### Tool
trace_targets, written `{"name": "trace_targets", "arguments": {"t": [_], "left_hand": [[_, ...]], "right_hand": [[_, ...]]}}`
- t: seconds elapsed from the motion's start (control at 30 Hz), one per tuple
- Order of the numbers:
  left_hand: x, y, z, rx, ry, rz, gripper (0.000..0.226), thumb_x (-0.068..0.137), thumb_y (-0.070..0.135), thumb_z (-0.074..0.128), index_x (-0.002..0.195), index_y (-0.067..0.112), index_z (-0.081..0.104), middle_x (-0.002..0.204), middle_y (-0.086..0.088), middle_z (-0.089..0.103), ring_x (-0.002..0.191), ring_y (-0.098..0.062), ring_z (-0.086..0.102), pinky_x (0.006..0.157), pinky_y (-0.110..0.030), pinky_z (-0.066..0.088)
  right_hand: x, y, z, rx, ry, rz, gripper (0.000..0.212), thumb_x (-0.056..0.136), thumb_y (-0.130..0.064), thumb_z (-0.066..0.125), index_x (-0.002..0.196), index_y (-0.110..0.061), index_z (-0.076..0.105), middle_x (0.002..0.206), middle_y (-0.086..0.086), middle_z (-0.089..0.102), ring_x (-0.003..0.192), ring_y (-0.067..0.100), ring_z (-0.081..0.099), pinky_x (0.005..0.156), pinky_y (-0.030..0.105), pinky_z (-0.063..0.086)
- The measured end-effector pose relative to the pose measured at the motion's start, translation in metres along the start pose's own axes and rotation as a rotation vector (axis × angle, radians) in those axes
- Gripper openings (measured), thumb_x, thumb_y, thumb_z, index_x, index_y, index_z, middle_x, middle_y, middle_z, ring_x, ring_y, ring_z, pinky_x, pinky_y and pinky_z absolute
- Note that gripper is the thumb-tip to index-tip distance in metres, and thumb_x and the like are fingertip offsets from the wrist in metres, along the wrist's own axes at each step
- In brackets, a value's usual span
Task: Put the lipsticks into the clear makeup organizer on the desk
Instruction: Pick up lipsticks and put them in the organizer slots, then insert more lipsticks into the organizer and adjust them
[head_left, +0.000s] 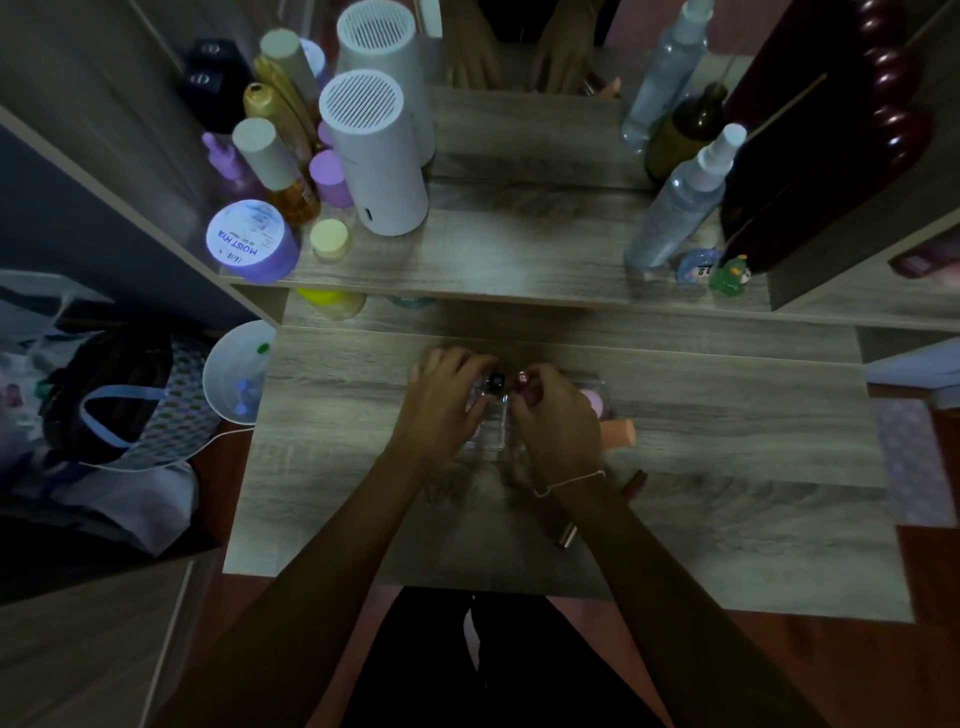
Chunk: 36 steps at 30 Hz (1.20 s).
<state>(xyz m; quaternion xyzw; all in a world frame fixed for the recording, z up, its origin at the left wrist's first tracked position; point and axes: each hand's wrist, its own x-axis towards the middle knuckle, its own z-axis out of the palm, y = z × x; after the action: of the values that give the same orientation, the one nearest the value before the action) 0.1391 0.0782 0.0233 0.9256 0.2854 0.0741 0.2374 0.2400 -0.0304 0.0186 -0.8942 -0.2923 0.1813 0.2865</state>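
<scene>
Right grip (550, 415) pinching red lipstick (523, 378) over clear organizer (491, 431); left grip (441, 402) around black lipstick (496, 383)

One head-worn camera looks steeply down from above the near edge of the bench (727, 467), facing the mirror (524, 52) at its far edge, close over both forearms.
</scene>
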Motion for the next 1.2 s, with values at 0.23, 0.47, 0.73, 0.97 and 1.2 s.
{"name": "trace_targets", "arguments": {"t": [0.23, 0.47, 0.73, 0.97, 1.2], "left_hand": [[-0.039, 0.034, 0.009, -0.037, 0.051, 0.173, 0.024, 0.08, 0.018, 0.068, 0.103, 0.014, 0.063, 0.098, -0.009, 0.068, 0.091, -0.023, 0.061, 0.083, -0.031, 0.04], [-0.064, 0.079, 0.039, -0.109, -0.218, 0.358, 0.023, 0.089, 0.02, 0.056, 0.107, 0.008, 0.062, 0.105, -0.014, 0.063, 0.093, -0.032, 0.059, 0.08, -0.043, 0.047], [-0.067, 0.098, 0.073, -0.045, -0.419, 0.142, 0.034, 0.093, 0.022, 0.048, 0.123, 0.006, 0.049, 0.126, -0.017, 0.052, 0.108, -0.034, 0.054, 0.086, -0.042, 0.047], [-0.065, 0.107, 0.083, -0.067, -0.412, 0.086, 0.032, 0.094, 0.023, 0.05, 0.119, 0.004, 0.047, 0.122, -0.018, 0.052, 0.104, -0.034, 0.055, 0.083, -0.045, 0.048], [-0.07, 0.094, 0.081, -0.084, -0.43, -0.01, 0.034, 0.083, 0.011, 0.057, 0.115, 0.004, 0.047, 0.11, -0.019, 0.058, 0.097, -0.037, 0.058, 0.078, -0.046, 0.049]], "right_hand": [[-0.042, 0.007, -0.048, 0.079, 0.199, -0.042, 0.012, 0.092, -0.027, 0.058, 0.101, -0.021, 0.063, 0.093, 0.001, 0.071, 0.084, 0.018, 0.066, 0.079, 0.032, 0.053], [-0.087, 0.063, -0.068, 0.063, 0.321, 0.213, 0.013, 0.085, -0.022, 0.064, 0.097, -0.018, 0.064, 0.08, 0.008, 0.073, 0.075, 0.03, 0.068, 0.068, 0.038, 0.054], [-0.102, 0.112, -0.041, 0.126, 0.207, 0.533, 0.031, 0.084, -0.036, 0.066, 0.106, -0.015, 0.06, 0.096, 0.015, 0.073, 0.096, 0.036, 0.067, 0.08, 0.037, 0.05], [-0.097, 0.111, -0.026, 0.143, 0.164, 0.558, 0.038, 0.079, -0.04, 0.069, 0.103, -0.015, 0.052, 0.103, 0.011, 0.068, 0.098, 0.034, 0.064, 0.077, 0.036, 0.046], [-0.096, 0.113, -0.022, 0.097, 0.157, 0.518, 0.026, 0.081, -0.028, 0.066, 0.094, -0.008, 0.055, 0.1, 0.016, 0.061, 0.093, 0.033, 0.06, 0.072, 0.032, 0.041]]}}
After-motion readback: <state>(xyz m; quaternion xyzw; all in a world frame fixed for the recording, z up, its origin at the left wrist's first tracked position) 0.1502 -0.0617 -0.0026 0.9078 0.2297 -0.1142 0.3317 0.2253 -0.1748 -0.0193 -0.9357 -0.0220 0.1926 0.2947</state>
